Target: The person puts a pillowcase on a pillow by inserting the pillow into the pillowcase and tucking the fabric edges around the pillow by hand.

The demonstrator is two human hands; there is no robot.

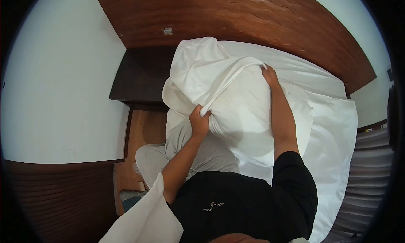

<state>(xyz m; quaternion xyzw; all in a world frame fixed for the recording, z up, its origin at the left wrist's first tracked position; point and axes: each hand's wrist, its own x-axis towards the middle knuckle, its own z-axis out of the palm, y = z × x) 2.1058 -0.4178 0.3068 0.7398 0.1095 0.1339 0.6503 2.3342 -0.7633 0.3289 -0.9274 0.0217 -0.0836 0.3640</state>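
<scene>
A plump white pillow (244, 104) rests on the bed in front of me, partly inside a white pillowcase (198, 70). The pillowcase's open edge runs slantwise between my two hands. My left hand (199, 121) is closed around the near end of that edge, where the cloth bunches. At the far end, my right hand (269, 75) grips the same edge, its arm reaching along the pillow's right side. The far part of the pillow is hidden under the pillowcase. Another white cloth (143, 213) hangs over my left upper arm.
White sheets cover the bed (331, 129) to the right. A wooden headboard (236, 15) stands behind it, with a dark bedside cabinet (139, 74) at the left. Wooden floor (147, 127) shows below the cabinet. Grey curtains (371, 167) hang at the right.
</scene>
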